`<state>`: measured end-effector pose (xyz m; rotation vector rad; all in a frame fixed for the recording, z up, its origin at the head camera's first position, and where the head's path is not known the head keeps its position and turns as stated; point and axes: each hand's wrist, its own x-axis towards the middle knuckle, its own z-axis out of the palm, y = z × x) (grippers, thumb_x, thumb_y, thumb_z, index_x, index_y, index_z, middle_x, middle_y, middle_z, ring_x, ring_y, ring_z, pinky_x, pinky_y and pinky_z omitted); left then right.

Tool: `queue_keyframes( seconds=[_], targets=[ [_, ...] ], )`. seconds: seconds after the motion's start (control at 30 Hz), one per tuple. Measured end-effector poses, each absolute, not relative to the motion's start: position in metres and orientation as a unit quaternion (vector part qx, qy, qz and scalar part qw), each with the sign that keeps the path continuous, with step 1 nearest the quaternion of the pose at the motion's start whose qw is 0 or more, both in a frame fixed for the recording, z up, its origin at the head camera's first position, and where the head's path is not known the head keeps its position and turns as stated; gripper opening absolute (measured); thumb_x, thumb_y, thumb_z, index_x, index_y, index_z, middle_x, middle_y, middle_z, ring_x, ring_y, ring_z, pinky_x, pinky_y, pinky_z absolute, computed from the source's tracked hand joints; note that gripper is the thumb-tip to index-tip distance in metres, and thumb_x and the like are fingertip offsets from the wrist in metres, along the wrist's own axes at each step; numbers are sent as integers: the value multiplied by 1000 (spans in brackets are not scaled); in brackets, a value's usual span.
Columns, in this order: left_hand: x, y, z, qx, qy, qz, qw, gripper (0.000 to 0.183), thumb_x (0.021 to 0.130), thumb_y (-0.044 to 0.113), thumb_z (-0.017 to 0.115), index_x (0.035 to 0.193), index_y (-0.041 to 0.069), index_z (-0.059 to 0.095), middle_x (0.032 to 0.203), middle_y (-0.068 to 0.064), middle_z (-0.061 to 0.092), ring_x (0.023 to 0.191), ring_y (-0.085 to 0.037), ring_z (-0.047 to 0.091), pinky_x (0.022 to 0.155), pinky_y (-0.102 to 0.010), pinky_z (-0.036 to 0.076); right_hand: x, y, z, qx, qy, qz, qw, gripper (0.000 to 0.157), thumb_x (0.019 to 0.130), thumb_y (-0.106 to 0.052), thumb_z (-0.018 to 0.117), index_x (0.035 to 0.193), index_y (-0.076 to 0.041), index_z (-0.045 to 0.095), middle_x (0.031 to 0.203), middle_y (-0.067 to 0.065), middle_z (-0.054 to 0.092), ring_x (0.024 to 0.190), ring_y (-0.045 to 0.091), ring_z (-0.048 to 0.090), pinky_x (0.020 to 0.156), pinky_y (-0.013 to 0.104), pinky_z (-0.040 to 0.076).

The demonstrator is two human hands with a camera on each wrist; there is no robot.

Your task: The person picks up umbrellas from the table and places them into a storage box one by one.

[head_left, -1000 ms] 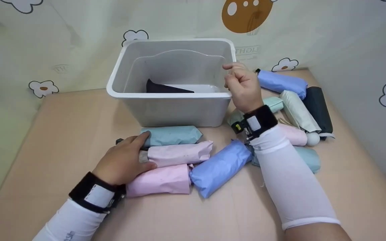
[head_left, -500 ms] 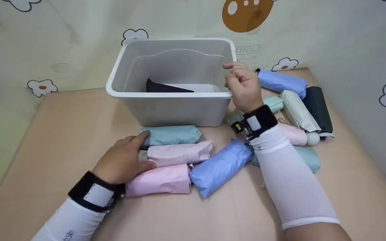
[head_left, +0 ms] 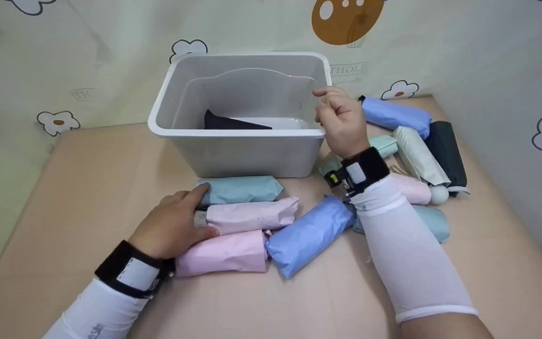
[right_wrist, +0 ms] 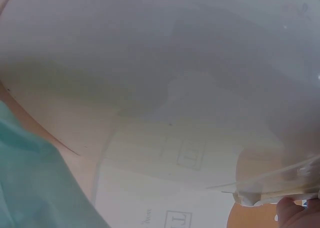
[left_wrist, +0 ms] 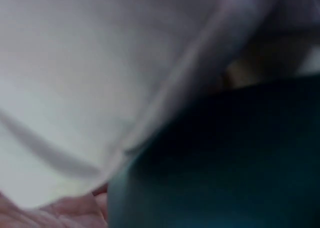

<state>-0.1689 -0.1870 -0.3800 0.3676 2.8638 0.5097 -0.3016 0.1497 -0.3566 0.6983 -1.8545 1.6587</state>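
My left hand (head_left: 172,223) rests at the left ends of several folded umbrellas. Its index finger lies on a teal folded umbrella (head_left: 243,189), its thumb between a pale pink folded umbrella (head_left: 252,215) and a deeper pink folded umbrella (head_left: 226,253). The other fingers are mostly hidden. Its wrist view is dark and blurred, with teal cloth (left_wrist: 225,163) and pale cloth (left_wrist: 75,78) close up. With curled fingers, my right hand (head_left: 344,120) holds the right rim of a grey-white plastic bin (head_left: 247,153). One dark folded umbrella-like thing (head_left: 228,123) lies inside, partly hidden by the front wall.
A blue folded umbrella (head_left: 311,235) lies slanted in the middle. Right of the bin are another blue umbrella (head_left: 397,116), a black one (head_left: 447,153), a cream one (head_left: 421,155) and several more, partly under the right arm. A flower-patterned sheet (head_left: 111,70) hangs behind.
Both hands, the bin and the umbrellas keep their places. The head view has only shifted very slightly.
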Motion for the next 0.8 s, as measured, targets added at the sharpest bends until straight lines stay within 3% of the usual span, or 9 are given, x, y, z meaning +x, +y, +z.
queue_keyframes(
  seconds=[0.8],
  targets=[
    [-168, -188, -385, 132, 971, 177, 93, 93, 89, 46, 81, 163, 11, 37, 148, -28, 55, 137, -49, 51, 113, -62, 42, -299, 147, -356, 246, -683, 630, 275, 36, 92, 8, 49, 57, 12, 46, 60, -7, 52, 109, 17, 66, 109, 39, 45]
  ],
)
